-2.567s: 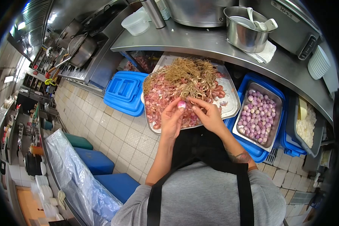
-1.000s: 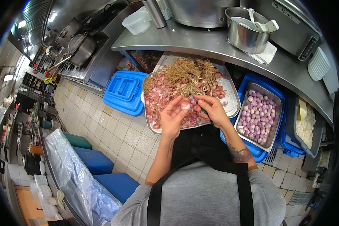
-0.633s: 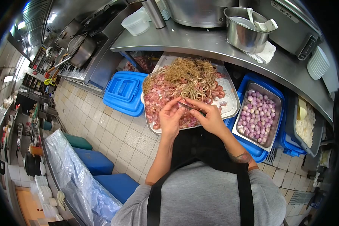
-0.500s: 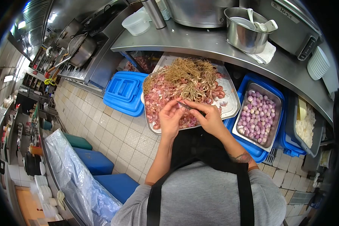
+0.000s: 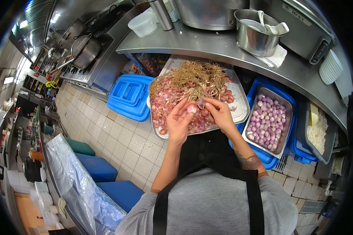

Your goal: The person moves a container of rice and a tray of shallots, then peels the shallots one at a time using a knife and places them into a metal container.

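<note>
A partly peeled shallot (image 5: 191, 108) sits pinched in the fingers of my left hand (image 5: 178, 122), its purple-white flesh showing. Close beside it, my right hand (image 5: 220, 115) is closed on a strip of purple shallot skin (image 5: 201, 103). Whether that hand also holds a knife is hidden. Below both hands lies a large tray (image 5: 243, 111) heaped with loose pink skins (image 5: 166, 100), dry roots and stalks (image 5: 200, 74), and unpeeled shallots (image 5: 226, 96) at its right side.
A steel pan (image 5: 245, 136) of peeled shallots stands on a blue bin at the right, near a grey tub (image 5: 328, 154) with white contents. A blue lid (image 5: 125, 96) lies left of the tray. The steel counter (image 5: 208, 43) overhangs the tray's far side.
My hands have moved slightly apart. The shallot now shows in my left fingers, and the right hand has drawn a piece of skin away. The dark small blade seen earlier is no longer visible.
</note>
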